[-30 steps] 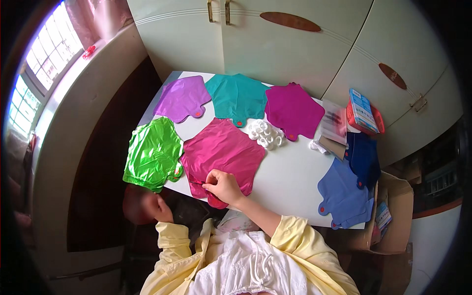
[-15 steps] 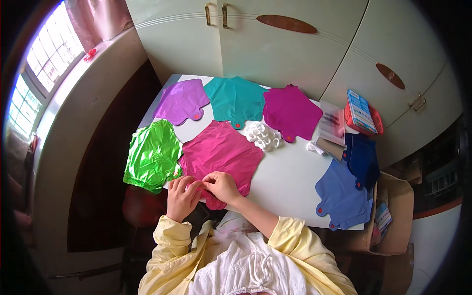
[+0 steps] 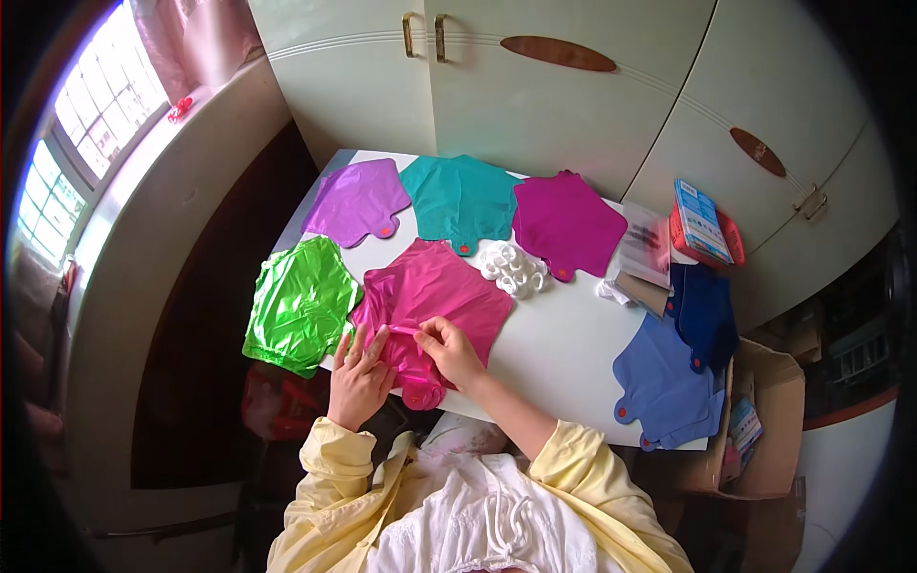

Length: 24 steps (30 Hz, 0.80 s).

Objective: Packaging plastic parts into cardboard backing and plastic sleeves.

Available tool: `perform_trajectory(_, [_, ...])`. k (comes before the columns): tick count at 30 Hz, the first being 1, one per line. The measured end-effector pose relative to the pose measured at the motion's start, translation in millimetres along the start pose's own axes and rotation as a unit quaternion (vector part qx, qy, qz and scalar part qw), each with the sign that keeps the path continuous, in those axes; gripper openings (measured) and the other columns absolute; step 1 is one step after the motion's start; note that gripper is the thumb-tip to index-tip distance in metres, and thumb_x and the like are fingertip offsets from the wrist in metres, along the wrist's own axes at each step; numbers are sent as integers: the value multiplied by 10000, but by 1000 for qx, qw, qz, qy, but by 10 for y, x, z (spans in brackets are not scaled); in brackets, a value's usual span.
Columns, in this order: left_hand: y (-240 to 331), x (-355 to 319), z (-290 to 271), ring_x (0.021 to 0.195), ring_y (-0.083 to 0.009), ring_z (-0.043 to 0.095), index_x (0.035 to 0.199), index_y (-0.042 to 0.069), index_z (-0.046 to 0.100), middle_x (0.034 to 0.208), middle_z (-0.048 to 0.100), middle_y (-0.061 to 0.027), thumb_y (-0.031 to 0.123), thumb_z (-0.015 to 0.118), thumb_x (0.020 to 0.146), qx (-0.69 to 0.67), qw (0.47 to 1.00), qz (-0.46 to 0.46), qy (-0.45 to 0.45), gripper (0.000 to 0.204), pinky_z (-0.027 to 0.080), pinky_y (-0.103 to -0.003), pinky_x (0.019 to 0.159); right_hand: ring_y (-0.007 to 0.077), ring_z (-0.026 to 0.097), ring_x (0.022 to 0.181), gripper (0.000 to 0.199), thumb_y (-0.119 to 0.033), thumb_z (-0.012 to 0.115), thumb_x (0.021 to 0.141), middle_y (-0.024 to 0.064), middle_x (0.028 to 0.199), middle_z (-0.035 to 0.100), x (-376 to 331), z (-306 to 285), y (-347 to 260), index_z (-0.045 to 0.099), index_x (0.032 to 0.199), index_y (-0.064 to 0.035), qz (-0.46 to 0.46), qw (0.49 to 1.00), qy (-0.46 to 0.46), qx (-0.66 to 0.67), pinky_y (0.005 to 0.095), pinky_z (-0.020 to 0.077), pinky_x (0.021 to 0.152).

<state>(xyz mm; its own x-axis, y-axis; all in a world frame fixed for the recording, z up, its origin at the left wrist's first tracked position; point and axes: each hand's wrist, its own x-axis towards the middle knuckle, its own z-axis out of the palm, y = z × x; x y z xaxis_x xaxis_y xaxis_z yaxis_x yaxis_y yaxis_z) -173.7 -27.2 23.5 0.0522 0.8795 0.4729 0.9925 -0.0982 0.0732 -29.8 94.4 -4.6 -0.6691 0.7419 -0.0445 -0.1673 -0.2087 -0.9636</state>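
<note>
A pink foil balloon, flat and star-like, lies at the table's near edge, its round tab toward me. My left hand rests on its near left part with fingers stretched out. With thumb and fingers together, my right hand pinches a raised fold of the pink foil just right of the left fingertips. Beside my left hand is a shiny green foil balloon. Beyond the pink one, a pile of small white ribbon coils sits on the white table.
Along the back lie lilac, teal and magenta foil balloons. Blue ones and navy ones overlap at the right. A red basket holds packets; a cardboard box stands beside the table.
My hands have moved apart and slightly up over the pink foil. The left fingers have spread flat, and the right hand has drawn a fold of foil to the right.
</note>
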Motion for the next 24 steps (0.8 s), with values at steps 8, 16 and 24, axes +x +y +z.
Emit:
perform_trajectory(8, [-41, 51, 103, 1230, -336, 476, 952, 77, 620, 1134, 643, -109, 205, 606, 848, -45, 995, -16, -82, 165, 264, -505, 1088, 39, 427, 754, 76, -173, 546, 956, -51, 811, 479, 51, -460, -318, 523, 922, -108, -63, 994, 56, 70, 192, 365, 673])
perform_trajectory(16, [100, 68, 90, 1235, -336, 482, 1140, 180, 637, 1138, 640, -118, 221, 625, 819, 15, 999, -6, -48, 324, 229, -515, 1100, 54, 476, 791, 141, -245, 604, 926, -43, 855, 514, -171, -1130, -1382, 546, 974, -125, -169, 959, 187, 132, 208, 402, 696])
perform_trajectory(24, [224, -4, 232, 1075, -294, 594, 1147, 130, 626, 1111, 640, -161, 187, 604, 825, 38, 998, -36, -16, 327, 335, -486, 1012, 108, 495, 913, 326, -314, 546, 947, 22, 1010, 527, -1043, -1346, -2239, 502, 1092, -25, -445, 827, 273, -207, 263, 373, 841])
